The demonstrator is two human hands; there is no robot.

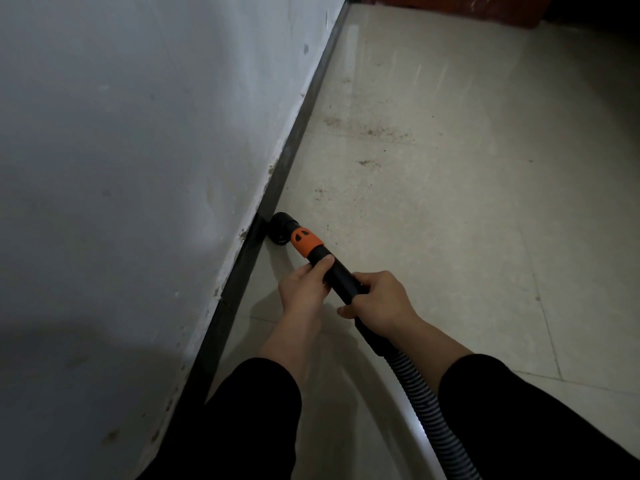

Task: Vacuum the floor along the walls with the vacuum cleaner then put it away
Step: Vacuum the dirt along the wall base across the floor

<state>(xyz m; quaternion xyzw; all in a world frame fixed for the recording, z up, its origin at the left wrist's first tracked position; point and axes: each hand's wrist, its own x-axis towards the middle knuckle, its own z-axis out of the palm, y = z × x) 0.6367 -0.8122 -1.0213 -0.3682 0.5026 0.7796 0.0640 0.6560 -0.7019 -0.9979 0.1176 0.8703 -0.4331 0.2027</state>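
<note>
A black vacuum tube [341,277] with an orange collar [306,243] ends in a round black brush nozzle [280,227]. The nozzle rests on the tiled floor [450,220] right against the dark baseboard [294,147] of the white wall [138,133]. My left hand [304,287] grips the tube just behind the orange collar. My right hand [377,299] grips it a little further back, where the ribbed grey hose [426,414] begins. The hose runs off the lower edge of the view; the vacuum body is out of view.
Specks of brown dirt [367,129] lie scattered on the floor further along the wall. A reddish-brown piece of furniture [450,8] stands at the far end. Black sleeves cover both forearms.
</note>
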